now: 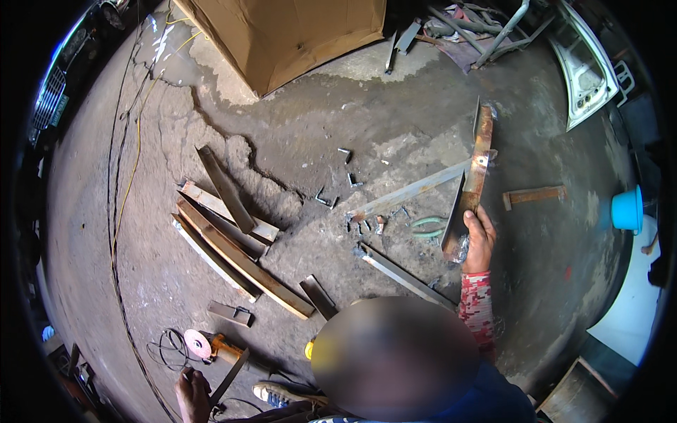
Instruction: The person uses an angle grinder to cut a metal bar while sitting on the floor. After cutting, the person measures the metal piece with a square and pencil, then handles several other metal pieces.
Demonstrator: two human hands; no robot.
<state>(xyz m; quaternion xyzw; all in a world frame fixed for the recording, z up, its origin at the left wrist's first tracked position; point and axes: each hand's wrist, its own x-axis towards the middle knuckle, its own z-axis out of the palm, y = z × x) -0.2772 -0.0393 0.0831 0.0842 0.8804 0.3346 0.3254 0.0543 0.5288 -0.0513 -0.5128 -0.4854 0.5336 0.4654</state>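
Note:
My right hand (479, 236), in a red patterned sleeve, grips the lower part of a long rusty steel angle bar (482, 151) held up over the floor. Beneath it a grey metal strip (416, 192) lies at a slant, beside green-handled pliers (429, 226). At the lower left my left hand (194, 395) has its fingers curled; what they hold is hard to make out. A dark flat metal strip (231, 374) runs against that hand. An angle grinder (217, 347) with a pinkish disc lies just past it.
Several steel channel pieces (240, 254) are piled at left. Short metal offcuts (326, 199) lie mid-floor, near cracked concrete. Cables (118, 233) run down the left side. A cardboard box (289, 42), a blue bucket (626, 209) and a white car door (585, 70) stand around. A blurred patch covers the lower middle.

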